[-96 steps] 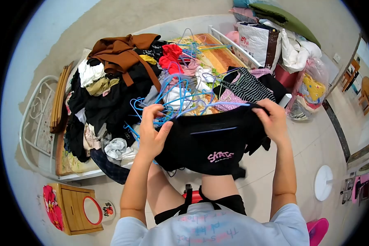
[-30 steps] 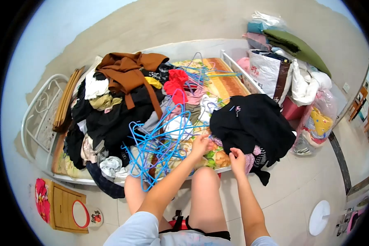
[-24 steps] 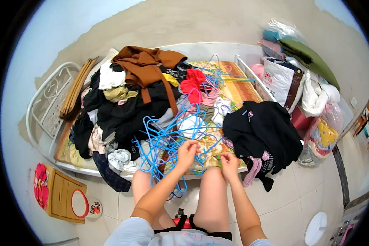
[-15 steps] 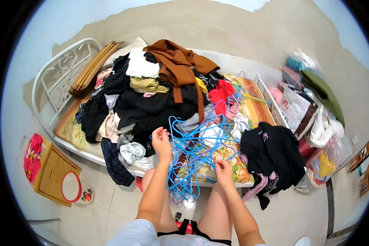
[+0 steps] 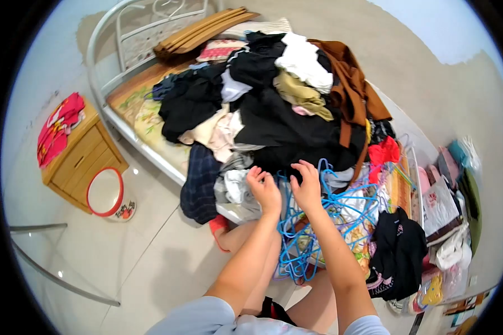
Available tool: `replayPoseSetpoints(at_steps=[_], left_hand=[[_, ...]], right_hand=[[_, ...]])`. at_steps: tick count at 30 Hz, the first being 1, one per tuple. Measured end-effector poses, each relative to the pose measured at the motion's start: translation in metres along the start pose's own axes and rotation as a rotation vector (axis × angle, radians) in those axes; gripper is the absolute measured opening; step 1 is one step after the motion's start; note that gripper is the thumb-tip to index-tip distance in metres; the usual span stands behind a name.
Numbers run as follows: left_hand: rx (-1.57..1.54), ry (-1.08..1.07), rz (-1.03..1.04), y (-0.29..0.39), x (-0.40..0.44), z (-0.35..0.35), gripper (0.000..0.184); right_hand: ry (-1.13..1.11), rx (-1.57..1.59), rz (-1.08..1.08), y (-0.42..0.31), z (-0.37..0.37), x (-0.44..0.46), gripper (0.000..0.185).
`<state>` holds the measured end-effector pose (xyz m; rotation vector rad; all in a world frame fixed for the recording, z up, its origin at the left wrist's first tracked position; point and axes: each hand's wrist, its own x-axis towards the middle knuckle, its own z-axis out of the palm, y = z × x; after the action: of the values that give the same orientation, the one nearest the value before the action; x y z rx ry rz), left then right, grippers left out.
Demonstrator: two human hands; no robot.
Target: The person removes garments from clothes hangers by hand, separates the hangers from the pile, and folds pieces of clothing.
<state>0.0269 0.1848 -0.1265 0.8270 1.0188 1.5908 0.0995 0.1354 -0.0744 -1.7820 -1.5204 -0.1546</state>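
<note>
Our left hand (image 5: 266,192) and right hand (image 5: 307,188) are loosely open, gripping nothing we can see; on the bed (image 5: 145,149), black clothes (image 5: 285,125) lie at twelve o'clock, blue hangers (image 5: 340,195) at four.

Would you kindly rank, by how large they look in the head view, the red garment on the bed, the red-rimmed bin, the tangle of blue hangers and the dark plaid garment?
1. tangle of blue hangers, partly behind a forearm
2. dark plaid garment
3. red-rimmed bin
4. red garment
</note>
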Motion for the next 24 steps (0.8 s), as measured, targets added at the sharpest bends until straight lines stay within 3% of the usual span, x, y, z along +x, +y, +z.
replayPoseSetpoints(at_steps=[4, 8, 10, 15, 16, 18, 20, 22, 23, 24], left_hand=[[-0.099, 0.065, -0.007, 0.003, 0.015, 0.001, 0.035], [0.133, 0.117, 0.166, 0.02, 0.017, -0.018, 0.032], [0.335, 0.171, 0.348, 0.029, 0.015, -0.022, 0.034], [0.591, 0.369, 0.447, 0.023, 0.03, -0.029, 0.047], [0.605, 0.348, 0.46, 0.017, 0.031, -0.037, 0.047], [0.817, -0.001, -0.098, 0.003, 0.03, -0.039, 0.054], [0.787, 0.078, -0.048, -0.024, 0.03, -0.032, 0.05], [0.753, -0.263, 0.066, -0.039, 0.032, -0.034, 0.038], [0.785, -0.218, 0.154, -0.039, 0.021, -0.028, 0.027], [0.843, -0.383, 0.167, -0.032, 0.011, -0.027, 0.025]], right_hand=[[0.016, -0.09, 0.033, -0.013, 0.024, -0.003, 0.029], [0.009, -0.061, 0.136, -0.01, 0.025, -0.042, 0.025], [0.021, -0.01, 0.136, -0.018, 0.012, -0.054, 0.022], [0.082, 0.038, 0.226, -0.03, -0.013, -0.088, 0.013], [0.093, 0.049, 0.248, -0.036, -0.014, -0.104, 0.013], [0.089, 0.091, 0.264, -0.035, -0.022, -0.128, 0.011], [0.125, 0.029, 0.213, -0.029, -0.026, -0.128, 0.011], [0.144, 0.137, 0.239, -0.031, -0.029, -0.129, 0.01], [0.152, 0.143, 0.245, -0.034, -0.029, -0.126, 0.008], [0.147, 0.198, 0.249, -0.041, -0.031, -0.118, 0.009]])
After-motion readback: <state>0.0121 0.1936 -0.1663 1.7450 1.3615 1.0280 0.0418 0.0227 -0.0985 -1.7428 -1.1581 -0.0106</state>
